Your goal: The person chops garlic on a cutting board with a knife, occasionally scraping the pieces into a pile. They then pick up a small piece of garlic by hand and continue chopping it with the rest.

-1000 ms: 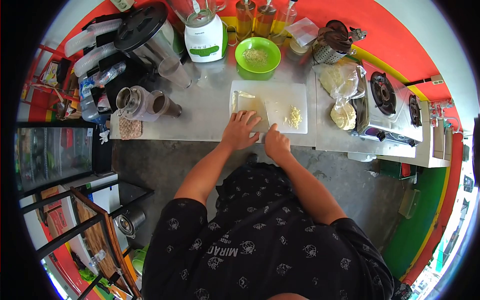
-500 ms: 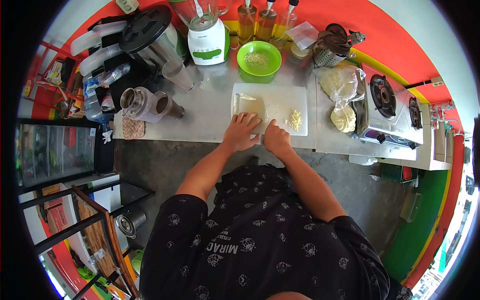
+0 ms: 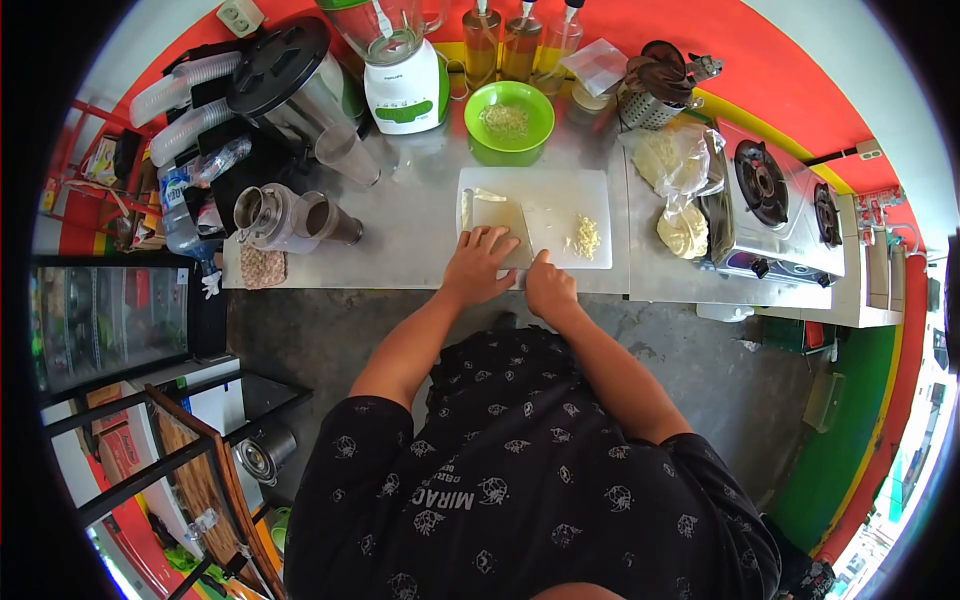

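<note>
A white cutting board lies near the front edge of the steel counter. My right hand is closed around the handle of a broad-bladed knife, whose blade rests over the board. My left hand lies beside it, fingers spread across the lower part of the blade; anything beneath them is hidden. Pale strips sit at the board's far left. On its right side is a small heap of finely chopped pale pieces. Behind the board, a green bowl holds more chopped bits.
A blender and several bottles stand at the back. To the left are a clear cup, a cup of dark contents and a folded cloth. At right are plastic bags and a gas stove.
The view has shifted slightly. Both hands and the knife stay in nearly the same place on the board, and the chopped heap looks the same.
</note>
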`<action>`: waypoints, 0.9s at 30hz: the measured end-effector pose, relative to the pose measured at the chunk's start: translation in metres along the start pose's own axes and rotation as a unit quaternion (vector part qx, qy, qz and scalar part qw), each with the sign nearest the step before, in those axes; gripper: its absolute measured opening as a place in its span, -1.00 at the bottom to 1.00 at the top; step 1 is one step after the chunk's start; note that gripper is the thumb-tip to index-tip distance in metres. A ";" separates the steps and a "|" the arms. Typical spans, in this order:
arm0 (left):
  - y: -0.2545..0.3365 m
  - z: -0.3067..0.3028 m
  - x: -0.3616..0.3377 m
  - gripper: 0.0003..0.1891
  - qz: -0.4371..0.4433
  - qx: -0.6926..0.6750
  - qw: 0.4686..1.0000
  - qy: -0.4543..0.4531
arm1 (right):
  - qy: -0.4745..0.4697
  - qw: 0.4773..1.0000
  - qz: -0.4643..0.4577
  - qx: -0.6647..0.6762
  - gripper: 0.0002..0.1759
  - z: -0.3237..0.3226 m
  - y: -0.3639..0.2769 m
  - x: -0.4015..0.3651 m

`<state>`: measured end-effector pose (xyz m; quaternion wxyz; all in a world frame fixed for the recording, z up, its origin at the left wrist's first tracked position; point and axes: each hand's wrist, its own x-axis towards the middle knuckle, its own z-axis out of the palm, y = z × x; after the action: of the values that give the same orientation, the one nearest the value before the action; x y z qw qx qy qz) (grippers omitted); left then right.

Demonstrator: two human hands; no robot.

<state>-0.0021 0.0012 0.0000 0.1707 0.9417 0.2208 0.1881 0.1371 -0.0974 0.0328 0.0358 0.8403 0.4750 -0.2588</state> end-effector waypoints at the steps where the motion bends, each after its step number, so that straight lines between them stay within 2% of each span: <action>1: 0.000 0.000 0.000 -0.43 0.001 0.000 1.000 -0.002 | -0.014 1.000 0.001 0.014 -0.63 -0.004 -0.002 0.000; 5: -0.001 0.001 0.000 -0.44 -0.004 0.024 0.999 -0.022 | -0.018 0.999 -0.026 0.034 -0.68 -0.016 -0.001 0.007; 12: 0.002 -0.001 0.000 -0.44 -0.007 0.010 1.000 -0.004 | -0.010 1.000 -0.013 0.026 -0.68 0.001 0.003 -0.004; 17: 0.000 0.002 -0.001 -0.44 -0.002 0.016 1.000 -0.002 | 0.002 0.999 -0.043 0.012 -0.63 -0.005 0.006 0.007; 21: 0.001 0.000 -0.001 -0.43 0.004 0.011 1.000 0.011 | 0.011 1.000 -0.016 0.013 -0.65 0.005 0.003 -0.007; 24: 0.000 -0.001 0.000 -0.43 0.004 0.022 1.000 -0.007 | -0.020 0.999 0.001 0.026 -0.69 0.003 0.001 -0.006; 27: 0.001 0.001 -0.001 -0.43 0.007 0.009 1.000 0.006 | 0.009 0.999 -0.032 0.011 -0.64 -0.001 0.001 0.003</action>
<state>-0.0021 -0.0001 -0.0003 0.1596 0.9435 0.2170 0.1930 0.1394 -0.0950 0.0322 0.0141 0.8273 0.4993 -0.2569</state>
